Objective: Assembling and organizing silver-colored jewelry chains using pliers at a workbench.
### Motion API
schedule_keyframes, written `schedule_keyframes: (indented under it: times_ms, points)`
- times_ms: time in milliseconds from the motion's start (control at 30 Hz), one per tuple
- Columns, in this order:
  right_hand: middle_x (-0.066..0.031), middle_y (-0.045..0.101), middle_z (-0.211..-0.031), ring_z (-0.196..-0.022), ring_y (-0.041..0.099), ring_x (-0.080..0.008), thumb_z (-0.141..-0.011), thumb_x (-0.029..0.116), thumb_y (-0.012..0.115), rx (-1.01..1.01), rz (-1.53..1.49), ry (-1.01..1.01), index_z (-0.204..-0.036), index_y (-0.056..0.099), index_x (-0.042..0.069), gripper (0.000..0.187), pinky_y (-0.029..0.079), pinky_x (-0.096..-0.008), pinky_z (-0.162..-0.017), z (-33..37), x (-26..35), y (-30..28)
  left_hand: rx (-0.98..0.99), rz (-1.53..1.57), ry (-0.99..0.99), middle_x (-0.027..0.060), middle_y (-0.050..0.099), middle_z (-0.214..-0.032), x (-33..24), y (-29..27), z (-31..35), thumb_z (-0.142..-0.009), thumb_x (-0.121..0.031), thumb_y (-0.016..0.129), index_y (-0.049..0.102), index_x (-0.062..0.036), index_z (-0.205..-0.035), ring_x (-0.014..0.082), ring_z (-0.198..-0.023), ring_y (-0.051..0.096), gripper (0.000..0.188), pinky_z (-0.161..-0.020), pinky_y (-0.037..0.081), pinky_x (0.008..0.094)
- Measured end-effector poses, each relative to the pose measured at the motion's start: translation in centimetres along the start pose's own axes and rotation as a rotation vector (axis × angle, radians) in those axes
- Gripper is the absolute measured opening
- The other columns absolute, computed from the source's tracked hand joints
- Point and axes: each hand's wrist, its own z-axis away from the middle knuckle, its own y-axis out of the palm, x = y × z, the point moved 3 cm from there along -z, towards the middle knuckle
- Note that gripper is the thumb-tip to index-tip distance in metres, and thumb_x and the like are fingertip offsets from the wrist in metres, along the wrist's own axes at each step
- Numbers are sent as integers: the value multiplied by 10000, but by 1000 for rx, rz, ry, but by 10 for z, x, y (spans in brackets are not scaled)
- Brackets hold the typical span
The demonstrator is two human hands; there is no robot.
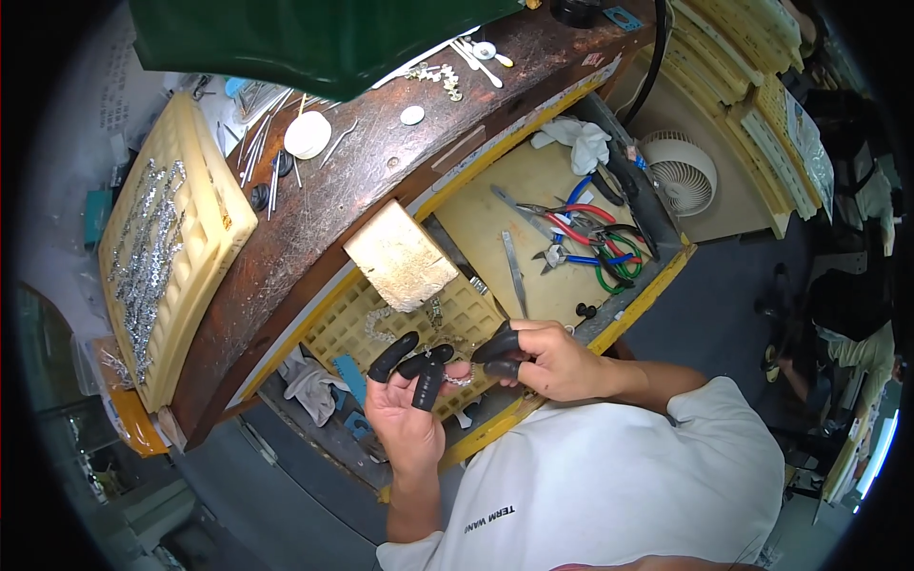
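Note:
Black finger covers sit on several fingers of both my hands. My left hand (407, 423) is closed in a pinch, with a sparkling silver chain (459, 382) at its fingertips. Just right of it, my right hand (557, 360) is pinched close to the chain's end; what lies between its fingertips is too small to make out. Beneath the hands is a yellow grid tray (354, 309) in the open drawer. More silver chain (374, 325) lies on that tray beyond my left fingers. A worn wooden block (402, 257) juts from the bench just beyond.
Pliers with red, blue and green handles (581, 233) and tweezers (514, 271) lie in the drawer's right part. A white cloth (312, 388) is at its left. On the bench (314, 224) stand a tray of silver chains (186, 205) and a green lamp shade (314, 43).

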Motion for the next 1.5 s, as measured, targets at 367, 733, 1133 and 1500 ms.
schedule_keyframes:
  times_ms: [367,733,1133,1500]
  points:
    - [-138,585,-782,-696,587,-287,-777,-24,645,229,116,-211,-889,653,-32,113,473,-384,-632,0,8,7,-73,45,113,219,693,-1079,-4,-1,14,-938,58,616,598,83,-1178,296,-899,740,242,-742,658,357]
    - [-80,612,-695,-621,531,-147,-801,33,660,603,-71,138,-932,684,-14,141,447,-322,-583,6,-2,-3,-228,-408,204,179,692,-1034,5,-40,27,-975,38,578,622,75,-1173,222,-790,724,206,-717,614,304]
    - [-233,572,-641,-548,523,-344,-775,44,647,418,292,105,-751,582,-75,138,447,-428,-566,-8,20,-14,496,-909,157,226,542,-1003,7,2,28,-783,101,517,604,77,-1150,433,-917,551,378,-835,471,455]
    - [-157,620,-624,-536,592,-229,-788,1,628,558,225,215,-813,631,-45,52,463,-387,-537,-11,39,-19,630,-301,-341,123,671,-1023,27,-9,27,-959,31,549,595,49,-1093,210,-924,679,143,-822,524,325]
